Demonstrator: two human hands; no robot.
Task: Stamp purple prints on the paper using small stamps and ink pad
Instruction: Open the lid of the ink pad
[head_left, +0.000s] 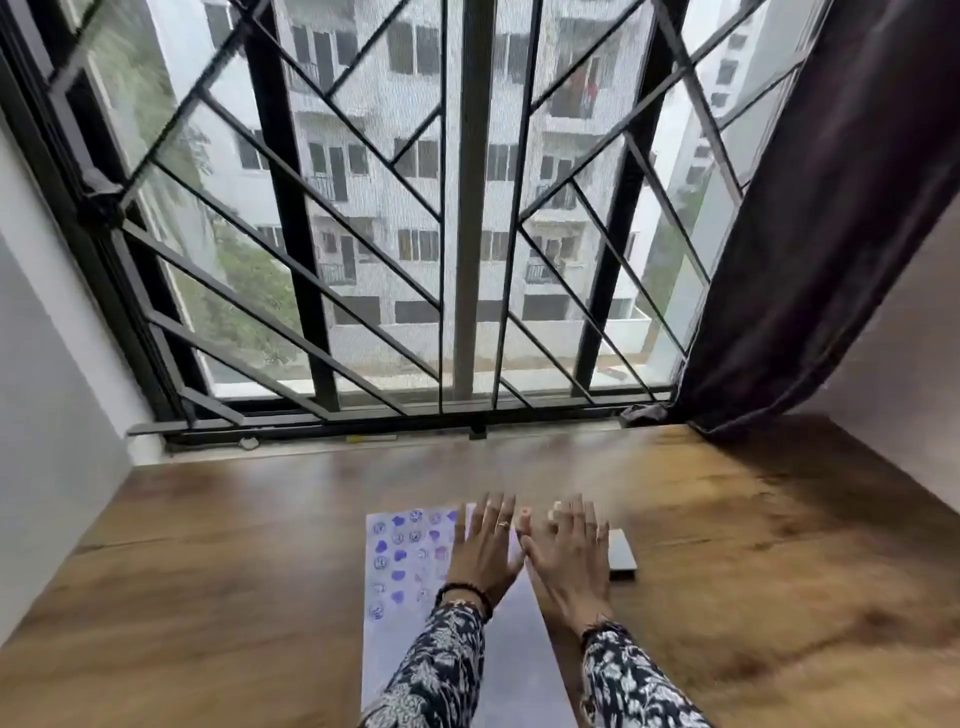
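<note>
Wooden table (727, 571), white paper (410, 571) dotted with purple prints (397, 556).

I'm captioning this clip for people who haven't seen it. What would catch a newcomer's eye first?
Probably the big barred window filling the upper frame, with apartment blocks outside and a dark curtain at its right. Below, on the wooden table, the left hand and right hand lie spread, empty, over the paper dotted with purple prints.
</note>
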